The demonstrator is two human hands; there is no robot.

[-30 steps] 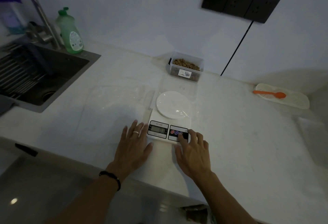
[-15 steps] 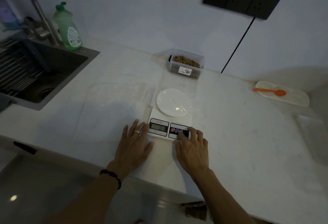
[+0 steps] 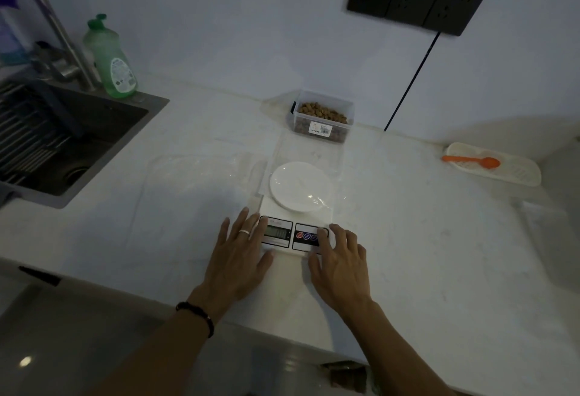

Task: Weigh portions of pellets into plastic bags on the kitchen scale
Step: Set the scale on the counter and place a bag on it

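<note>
A white kitchen scale (image 3: pixel 295 207) sits on the counter in front of me, with a clear plastic bag (image 3: pixel 309 172) draped over its round platform. My left hand (image 3: pixel 238 257) lies flat beside the scale's display, fingers straight, a ring on one finger. My right hand (image 3: pixel 337 262) rests at the scale's front right corner, its index fingertip on the button panel. A clear tub of brown pellets (image 3: pixel 321 116) stands open behind the scale by the wall. An orange spoon (image 3: pixel 470 161) lies on a white tray (image 3: pixel 514 172) at the right.
More clear plastic bags (image 3: pixel 201 182) lie flat on the counter left of the scale. A dark sink (image 3: pixel 62 144) with a faucet and a green soap bottle (image 3: pixel 111 59) is at the far left. The counter's front edge (image 3: pixel 125 285) runs under my wrists.
Both hands stay at the scale's front. The view has shifted slightly; nothing else has visibly moved.
</note>
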